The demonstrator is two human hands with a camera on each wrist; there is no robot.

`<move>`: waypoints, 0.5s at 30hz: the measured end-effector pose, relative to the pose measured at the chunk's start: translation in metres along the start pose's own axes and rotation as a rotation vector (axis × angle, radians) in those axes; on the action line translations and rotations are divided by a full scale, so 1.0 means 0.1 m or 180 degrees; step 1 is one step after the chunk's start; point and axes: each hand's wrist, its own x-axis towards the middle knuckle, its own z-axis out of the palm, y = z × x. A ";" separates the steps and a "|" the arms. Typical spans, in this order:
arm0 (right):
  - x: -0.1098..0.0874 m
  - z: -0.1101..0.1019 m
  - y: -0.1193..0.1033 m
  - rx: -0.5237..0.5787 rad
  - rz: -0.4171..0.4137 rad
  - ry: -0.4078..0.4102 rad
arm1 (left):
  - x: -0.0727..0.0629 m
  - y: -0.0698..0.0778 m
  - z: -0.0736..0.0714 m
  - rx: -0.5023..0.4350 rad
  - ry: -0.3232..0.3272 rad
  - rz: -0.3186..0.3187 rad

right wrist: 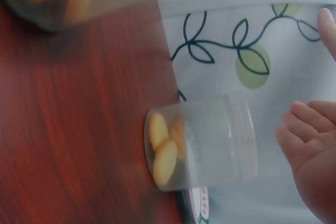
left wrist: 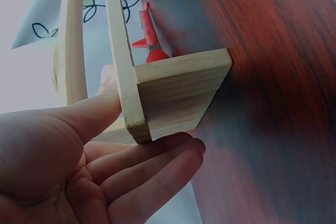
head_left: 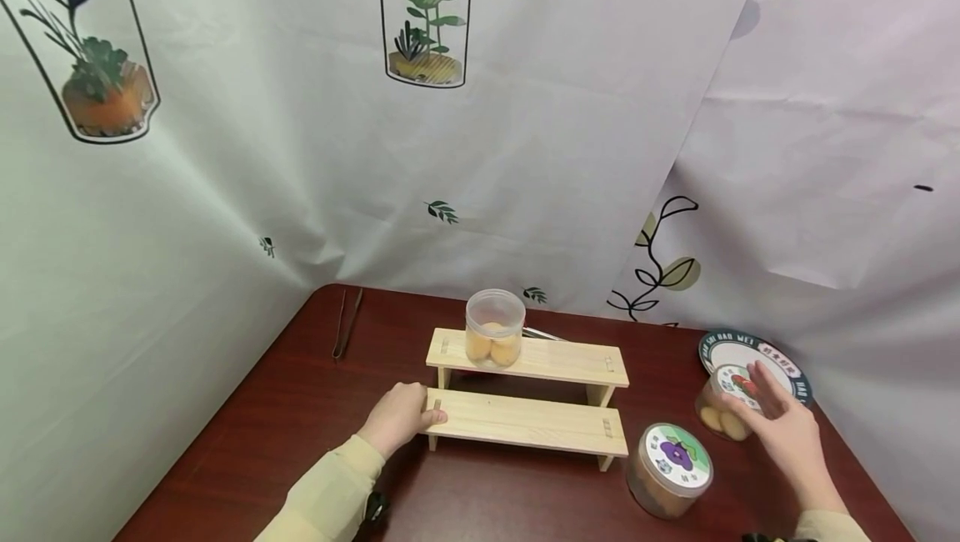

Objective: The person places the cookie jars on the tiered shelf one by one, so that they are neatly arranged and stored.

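Observation:
My left hand [head_left: 397, 421] grips the left end of the lower shelf of a two-tier wooden rack [head_left: 525, 419]. The left wrist view has its thumb on one side of the wooden board [left wrist: 130, 93] and the fingers along the other. An uncovered clear jar [head_left: 495, 321] with round yellow-orange pieces stands on the upper shelf. At the right, my right hand [head_left: 791, 434] is raised with spread fingers, holding nothing, beside a clear jar [head_left: 711, 409] with a red-pictured lid. Several oval yellow pieces [right wrist: 166, 161] lie at the bottom of that jar.
A jar with a purple-flower lid [head_left: 667, 475] stands to the right of the rack. Behind the red-lidded jar is a plate [head_left: 798, 367] with a dark rim. Metal tongs [head_left: 347, 329] lie at the back left. A red-handled tool [left wrist: 152, 32] shows beyond the rack.

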 end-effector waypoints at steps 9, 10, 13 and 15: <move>-0.03 -0.03 0.12 -0.0052 0.0452 0.0253 | 0.00 0.00 -0.01 -0.0045 -0.0033 -0.0019; -0.03 -0.03 0.13 -0.0031 0.0485 0.0317 | 0.00 0.01 -0.01 -0.0042 -0.0038 -0.0018; -0.03 -0.04 0.18 0.0020 0.0632 0.0497 | 0.00 0.01 -0.01 -0.0058 -0.0054 -0.0031; -0.02 -0.05 0.21 0.0020 0.0729 0.0555 | 0.00 0.02 -0.01 -0.0054 -0.0053 -0.0032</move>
